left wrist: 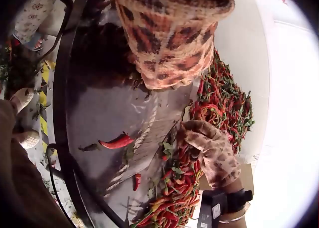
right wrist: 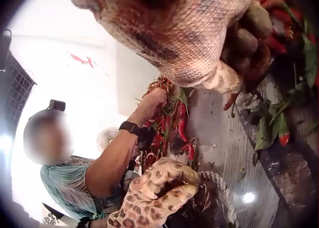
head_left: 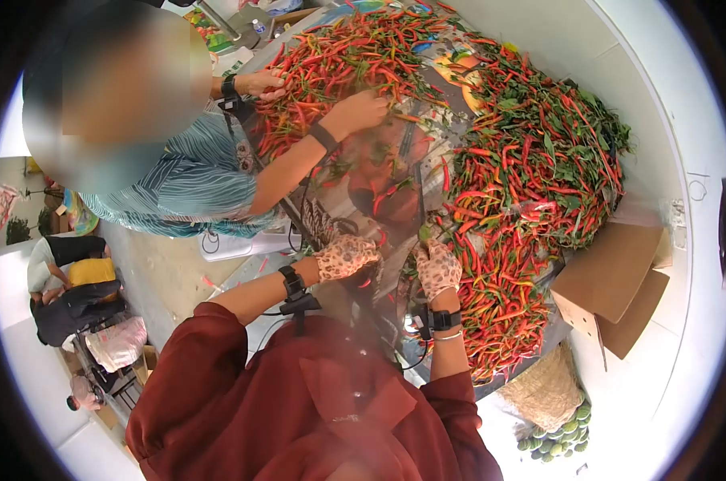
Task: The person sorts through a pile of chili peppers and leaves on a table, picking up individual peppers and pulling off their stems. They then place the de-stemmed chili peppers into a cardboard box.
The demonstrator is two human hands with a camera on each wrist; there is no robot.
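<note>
Both hands wear leopard-print gloves. My left hand [head_left: 348, 256] is low over the table's near side, its fingers bent in the right wrist view; whether it holds anything I cannot tell. Beneath it, in the left wrist view, a loose red chili pepper [left wrist: 116, 141] and a whitish rope [left wrist: 144, 138] lie on the grey tabletop [left wrist: 92, 118]. My right hand [head_left: 437, 271] is at the left edge of the big chili heap [head_left: 499, 208], fingers curled. Below its thumb, a pointed orange-brown chili tip [right wrist: 230, 101] sticks out. Green leaves with a red-tipped chili [right wrist: 283, 138] lie close by.
Across the table another person's bare hands [head_left: 361, 111] work at a second chili pile [head_left: 331, 60]. An open cardboard box [head_left: 611, 276] stands right of the heap, above a woven sack [head_left: 543, 393] and several round green fruits [head_left: 559, 441]. A dark table edge [left wrist: 62, 113] runs along the near side.
</note>
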